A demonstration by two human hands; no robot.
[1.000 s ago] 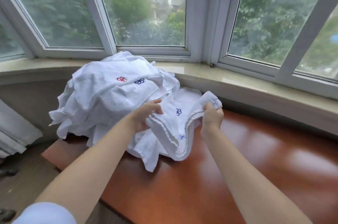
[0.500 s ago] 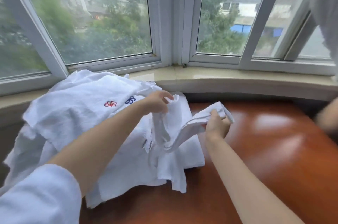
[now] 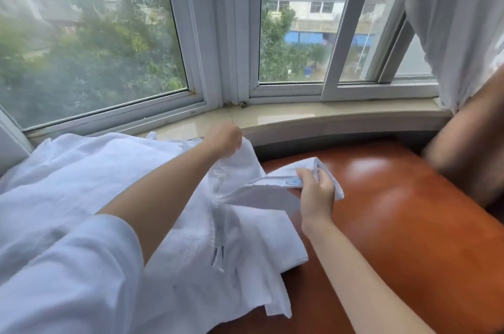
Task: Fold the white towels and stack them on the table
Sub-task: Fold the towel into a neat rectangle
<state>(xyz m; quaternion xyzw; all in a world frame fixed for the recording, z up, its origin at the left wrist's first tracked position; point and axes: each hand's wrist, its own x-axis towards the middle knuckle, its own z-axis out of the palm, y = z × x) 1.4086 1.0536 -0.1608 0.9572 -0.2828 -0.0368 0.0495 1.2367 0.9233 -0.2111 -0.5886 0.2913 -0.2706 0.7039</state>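
White towel [image 3: 245, 191] stretched above table [image 3: 395, 224]: one edge gripped by left hand [image 3: 225, 140], opposite corner pinched in right hand [image 3: 316, 191] fingers.

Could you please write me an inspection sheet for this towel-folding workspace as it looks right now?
Surface: glossy reddish-brown table, bare on its right side.
Job's things: white towel stretched between both hands; heap of unfolded towels on the left; no folded stack seen.
Clutter: nothing seen.
Grippers: left hand grips the towel's upper edge; right hand grips a corner.
Cables: nothing seen.
Surroundings: stone windowsill, bay windows, white curtain, another person's arm at right.
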